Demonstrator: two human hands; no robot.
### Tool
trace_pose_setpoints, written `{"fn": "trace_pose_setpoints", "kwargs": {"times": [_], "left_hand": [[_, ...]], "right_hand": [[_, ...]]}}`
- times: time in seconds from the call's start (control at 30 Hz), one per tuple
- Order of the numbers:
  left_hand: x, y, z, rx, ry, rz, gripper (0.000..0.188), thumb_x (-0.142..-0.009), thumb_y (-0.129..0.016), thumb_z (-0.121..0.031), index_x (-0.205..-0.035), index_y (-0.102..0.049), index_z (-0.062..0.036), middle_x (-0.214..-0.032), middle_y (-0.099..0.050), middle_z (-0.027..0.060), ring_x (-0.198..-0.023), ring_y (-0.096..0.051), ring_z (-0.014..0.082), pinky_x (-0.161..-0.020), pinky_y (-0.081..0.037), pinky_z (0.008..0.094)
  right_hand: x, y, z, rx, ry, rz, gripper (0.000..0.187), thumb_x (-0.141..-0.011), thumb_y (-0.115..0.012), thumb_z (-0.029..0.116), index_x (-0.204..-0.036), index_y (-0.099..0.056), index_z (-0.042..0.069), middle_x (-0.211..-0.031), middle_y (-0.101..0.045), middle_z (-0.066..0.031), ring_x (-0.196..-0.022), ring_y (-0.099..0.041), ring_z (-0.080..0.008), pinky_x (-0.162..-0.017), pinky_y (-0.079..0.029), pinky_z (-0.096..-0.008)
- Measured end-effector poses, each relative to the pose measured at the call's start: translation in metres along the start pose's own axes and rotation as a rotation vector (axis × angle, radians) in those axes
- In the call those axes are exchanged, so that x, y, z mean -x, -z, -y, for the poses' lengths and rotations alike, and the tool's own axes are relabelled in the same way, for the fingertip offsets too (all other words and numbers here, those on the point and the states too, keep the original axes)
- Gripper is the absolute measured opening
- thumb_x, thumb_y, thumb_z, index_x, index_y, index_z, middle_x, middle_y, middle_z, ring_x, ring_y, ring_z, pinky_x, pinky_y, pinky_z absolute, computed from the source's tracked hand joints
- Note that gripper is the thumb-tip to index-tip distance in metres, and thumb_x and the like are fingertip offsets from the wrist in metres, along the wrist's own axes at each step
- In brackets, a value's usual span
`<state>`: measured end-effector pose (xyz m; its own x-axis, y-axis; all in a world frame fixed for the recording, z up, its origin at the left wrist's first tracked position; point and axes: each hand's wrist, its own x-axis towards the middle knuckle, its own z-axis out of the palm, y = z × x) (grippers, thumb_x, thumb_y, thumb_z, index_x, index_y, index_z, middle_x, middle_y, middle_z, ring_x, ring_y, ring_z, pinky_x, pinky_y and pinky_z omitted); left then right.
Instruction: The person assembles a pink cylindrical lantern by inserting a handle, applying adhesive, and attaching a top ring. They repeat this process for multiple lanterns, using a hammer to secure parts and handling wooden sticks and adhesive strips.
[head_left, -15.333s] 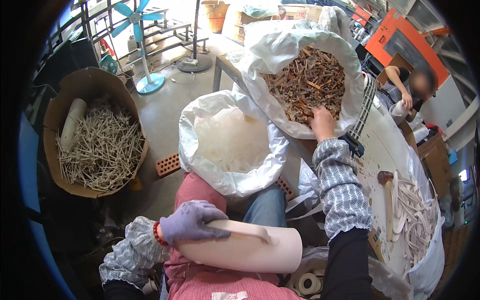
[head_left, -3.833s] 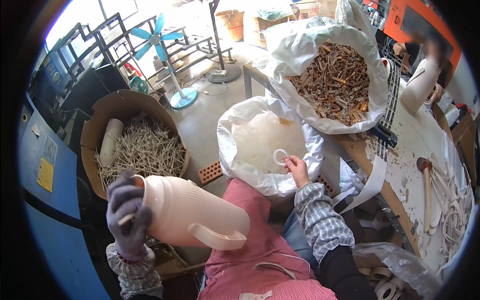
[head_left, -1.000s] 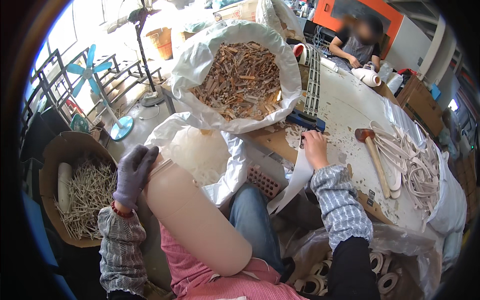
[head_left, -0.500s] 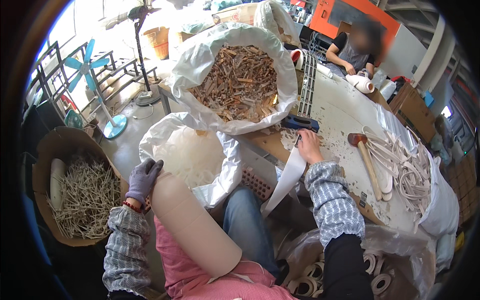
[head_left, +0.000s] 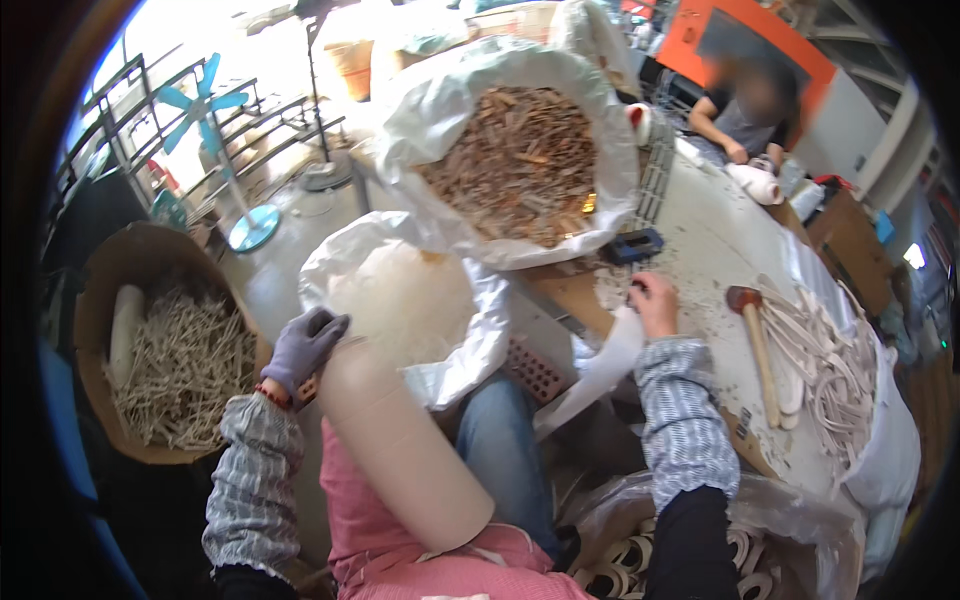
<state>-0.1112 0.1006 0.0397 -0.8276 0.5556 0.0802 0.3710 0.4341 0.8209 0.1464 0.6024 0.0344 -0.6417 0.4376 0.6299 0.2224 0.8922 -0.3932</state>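
Note:
A tall beige cylinder (head_left: 405,450) with a rounded top leans across my lap on a pink cloth. My left hand (head_left: 303,352), in a purple-grey glove, is closed on its upper end. At the table's near edge my bare right hand (head_left: 655,305) is closed round the dark handle of a long pale blade (head_left: 597,375), which slants down to the left. The blade is blurred and apart from the cylinder. Just beyond the right hand lies a blue-and-black tool (head_left: 637,246).
A white sack of brown scraps (head_left: 515,165) stands ahead, with a sack of translucent pieces (head_left: 400,300) nearer. A carton of thin sticks (head_left: 180,375) is at left. A mallet (head_left: 760,355) and beige loops (head_left: 835,370) lie right. A co-worker (head_left: 745,115) sits at the far side.
The whole view has shifted, so most things appear farther right. Both hands keep their holds, and the blade now looks blurred.

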Motion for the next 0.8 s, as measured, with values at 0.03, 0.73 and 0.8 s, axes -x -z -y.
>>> {"fn": "trace_pose_setpoints", "kwargs": {"times": [0.03,0.73,0.8], "left_hand": [[0.002,0.003,-0.015,0.103,0.017,0.081,0.021,-0.093,-0.068,-0.022,-0.096,-0.067,-0.0010,-0.080,-0.063,-0.0008,-0.075,-0.053,0.0070,-0.069,-0.047,0.0246],[0.058,0.010,-0.009,0.078,-0.348,0.125,0.045,-0.071,-0.085,-0.034,-0.112,-0.073,-0.0207,-0.145,-0.039,0.0193,-0.134,-0.039,0.0373,-0.108,-0.038,0.0448],[0.060,0.010,-0.007,0.076,-0.343,0.118,0.044,-0.073,-0.083,-0.037,-0.112,-0.073,-0.0208,-0.145,-0.039,0.0198,-0.134,-0.039,0.0380,-0.109,-0.038,0.0451]], "right_hand": [[0.003,0.005,-0.005,0.036,-0.089,0.076,0.017,-0.078,-0.067,0.010,-0.093,-0.068,0.003,-0.092,-0.068,-0.0140,-0.086,-0.064,-0.0304,-0.079,-0.049,-0.0383],[0.111,-0.070,0.316,-1.225,-0.485,0.981,0.009,-0.086,-0.071,0.006,-0.092,-0.065,0.002,-0.079,-0.066,0.0013,-0.074,-0.060,-0.0047,-0.067,-0.048,-0.0198],[0.103,-0.069,0.315,-1.154,-0.416,1.043,0.009,-0.087,-0.070,0.007,-0.092,-0.066,0.002,-0.082,-0.067,0.0004,-0.076,-0.061,-0.0057,-0.069,-0.049,-0.0205]]}}
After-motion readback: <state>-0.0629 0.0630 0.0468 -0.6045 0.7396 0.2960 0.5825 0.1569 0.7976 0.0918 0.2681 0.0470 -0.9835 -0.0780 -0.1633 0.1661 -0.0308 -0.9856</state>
